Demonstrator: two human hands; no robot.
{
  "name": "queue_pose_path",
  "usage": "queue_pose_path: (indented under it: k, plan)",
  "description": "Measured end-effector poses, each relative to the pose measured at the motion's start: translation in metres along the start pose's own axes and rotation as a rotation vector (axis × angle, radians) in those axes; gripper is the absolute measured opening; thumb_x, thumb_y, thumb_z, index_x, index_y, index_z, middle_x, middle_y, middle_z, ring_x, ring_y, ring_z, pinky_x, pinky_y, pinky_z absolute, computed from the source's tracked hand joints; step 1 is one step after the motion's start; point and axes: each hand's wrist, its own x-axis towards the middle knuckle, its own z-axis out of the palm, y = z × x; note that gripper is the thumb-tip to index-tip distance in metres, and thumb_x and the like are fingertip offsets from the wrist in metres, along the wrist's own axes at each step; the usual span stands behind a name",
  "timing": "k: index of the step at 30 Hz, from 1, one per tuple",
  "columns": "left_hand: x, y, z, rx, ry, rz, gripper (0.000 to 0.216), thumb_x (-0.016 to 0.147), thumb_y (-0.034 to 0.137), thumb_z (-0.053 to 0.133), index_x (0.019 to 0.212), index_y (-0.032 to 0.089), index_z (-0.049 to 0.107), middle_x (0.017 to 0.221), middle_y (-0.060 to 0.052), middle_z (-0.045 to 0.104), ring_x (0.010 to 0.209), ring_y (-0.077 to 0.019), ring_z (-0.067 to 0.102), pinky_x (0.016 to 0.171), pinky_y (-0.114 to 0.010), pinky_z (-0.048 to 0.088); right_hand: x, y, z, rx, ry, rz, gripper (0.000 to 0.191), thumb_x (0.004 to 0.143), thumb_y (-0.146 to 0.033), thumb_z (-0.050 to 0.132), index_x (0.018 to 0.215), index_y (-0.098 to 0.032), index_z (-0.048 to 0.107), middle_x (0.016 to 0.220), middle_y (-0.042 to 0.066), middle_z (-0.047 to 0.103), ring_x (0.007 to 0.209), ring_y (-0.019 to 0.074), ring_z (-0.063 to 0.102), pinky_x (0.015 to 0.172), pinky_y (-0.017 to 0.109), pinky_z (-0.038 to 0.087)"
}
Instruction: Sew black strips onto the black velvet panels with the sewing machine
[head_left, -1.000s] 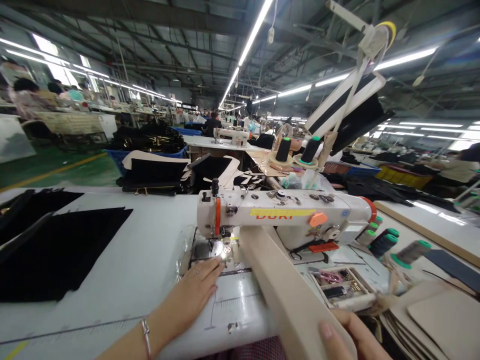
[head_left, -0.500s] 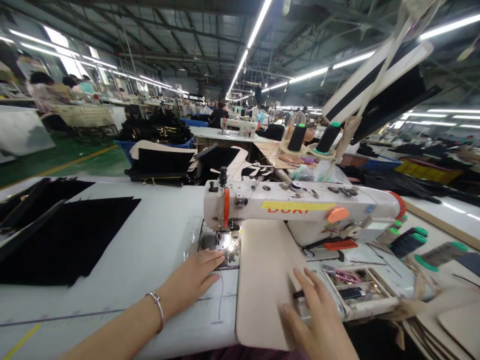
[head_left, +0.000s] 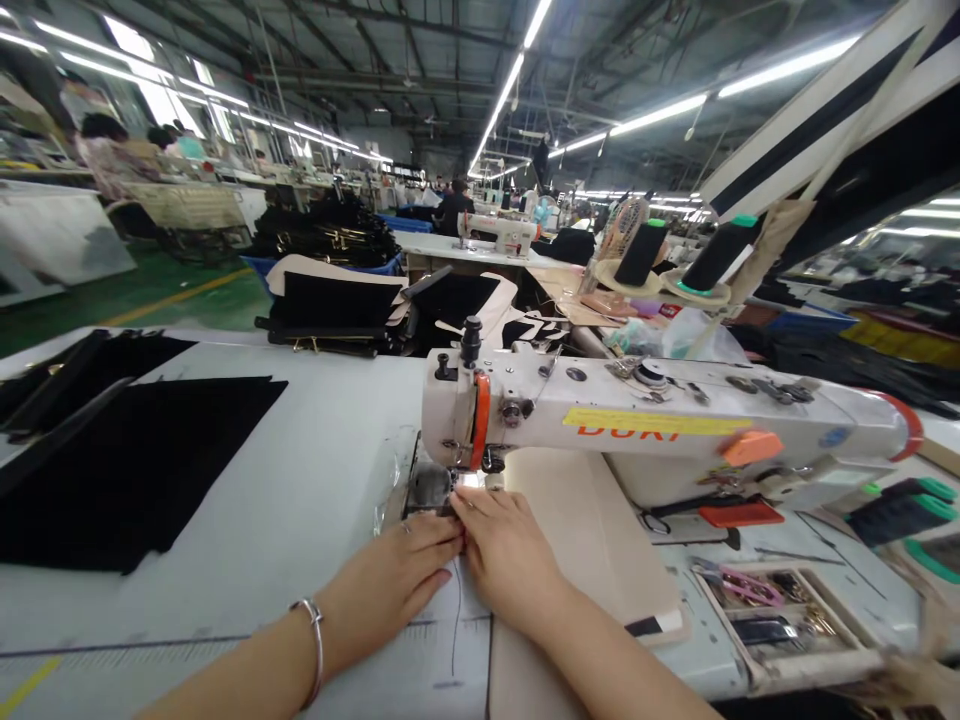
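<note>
Close-in handwork at the needle end of the white, orange-trimmed sewing machine (head_left: 540, 400), mid-frame.
Left hand (head_left: 397, 570) lay palm-down, open, thumb apart; right hand (head_left: 514, 555) reached the needle end, fingers meeting the left's, couldn't tell if pinching anything. Flat beige panel (head_left: 581, 515) lay lower centre-right, partly under machine arm and right forearm. Looked like a fine-adjustment step; next move likely called for keeping fingertips clear of the needle.

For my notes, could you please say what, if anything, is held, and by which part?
Cannot be told: the left hand and right hand overlap, which could hide something small.
</note>
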Motion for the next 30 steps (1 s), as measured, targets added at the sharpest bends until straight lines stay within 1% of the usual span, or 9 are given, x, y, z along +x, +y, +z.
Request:
queue_pose_path:
  k: [5,8,11,14,16,18,21,24,30]
  plan:
    - [0.004,-0.010,0.001,0.058,0.006,0.007,0.035,0.096,0.018,0.051,0.130,0.019,0.060,0.132,-0.008,0.064,0.127,-0.0220,0.057,0.113,-0.043,0.045,-0.001,0.001,0.003,-0.050,0.008,0.013,0.046,0.092,-0.020,0.050,0.139,-0.019,0.050,0.147,0.006,0.050,0.119,0.0264,0.049,0.100,0.042,0.037]
    - [0.007,-0.017,0.005,0.106,0.043,-0.046,0.036,0.095,0.024,0.056,0.131,0.018,0.058,0.136,-0.010,0.061,0.127,-0.0242,0.056,0.113,-0.047,0.044,0.007,0.004,0.002,-0.073,0.014,0.056,0.048,0.091,-0.017,0.049,0.139,-0.017,0.050,0.141,0.009,0.054,0.116,0.0279,0.050,0.098,0.042,0.038]
    - [0.009,-0.026,0.010,0.153,0.085,-0.120,0.041,0.093,0.028,0.061,0.131,0.015,0.058,0.136,-0.011,0.061,0.126,-0.0278,0.056,0.109,-0.049,0.047,0.022,0.013,-0.001,-0.075,0.022,0.091,0.038,0.088,-0.011,0.048,0.123,-0.015,0.062,0.123,0.013,0.064,0.113,0.0301,0.050,0.095,0.042,0.039]
    - [0.009,-0.031,0.011,0.183,0.111,-0.137,0.039,0.094,0.028,0.060,0.130,0.014,0.058,0.133,-0.011,0.063,0.124,-0.0286,0.056,0.107,-0.050,0.048,0.031,0.020,-0.010,-0.053,0.031,0.110,0.026,0.090,-0.010,0.047,0.104,-0.013,0.068,0.111,0.014,0.067,0.109,0.0293,0.052,0.094,0.041,0.040]
    - [0.008,-0.031,0.008,0.173,0.134,-0.148,0.033,0.095,0.027,0.057,0.126,0.015,0.061,0.128,-0.010,0.065,0.121,-0.0276,0.057,0.106,-0.049,0.048,0.028,0.017,-0.017,-0.025,0.038,0.112,0.021,0.093,-0.014,0.049,0.101,-0.015,0.069,0.108,0.011,0.068,0.107,0.0253,0.055,0.094,0.036,0.042]
    - [0.006,-0.028,0.005,0.148,0.166,-0.159,0.027,0.097,0.024,0.052,0.121,0.015,0.062,0.121,-0.010,0.066,0.115,-0.0253,0.059,0.102,-0.047,0.050,0.014,0.008,-0.023,0.054,0.023,0.071,0.014,0.094,-0.019,0.056,0.098,-0.020,0.070,0.103,0.004,0.070,0.102,0.0193,0.058,0.091,0.028,0.044]
    - [0.004,-0.021,0.002,0.138,0.163,-0.086,0.033,0.098,0.014,0.044,0.128,0.016,0.057,0.127,-0.010,0.063,0.118,-0.0234,0.056,0.103,-0.044,0.048,-0.011,-0.008,-0.024,0.287,-0.007,-0.016,0.013,0.092,-0.016,0.062,0.097,-0.024,0.071,0.098,-0.003,0.071,0.096,0.0136,0.061,0.089,0.022,0.044]
    - [0.007,-0.017,0.005,0.155,0.090,-0.016,0.041,0.096,0.010,0.045,0.136,0.018,0.051,0.137,-0.008,0.059,0.126,-0.0247,0.051,0.106,-0.046,0.046,-0.024,-0.013,-0.025,0.373,-0.005,-0.010,0.018,0.091,-0.008,0.060,0.095,-0.022,0.071,0.097,-0.001,0.072,0.095,0.0149,0.061,0.089,0.025,0.045]
    - [0.013,-0.018,0.011,0.114,0.069,-0.108,0.043,0.096,0.022,0.051,0.139,0.022,0.048,0.140,-0.006,0.057,0.128,-0.0251,0.050,0.106,-0.048,0.045,-0.016,0.002,-0.030,0.274,-0.018,0.029,0.022,0.094,-0.006,0.054,0.093,-0.020,0.071,0.093,0.001,0.071,0.093,0.0163,0.061,0.086,0.027,0.046]
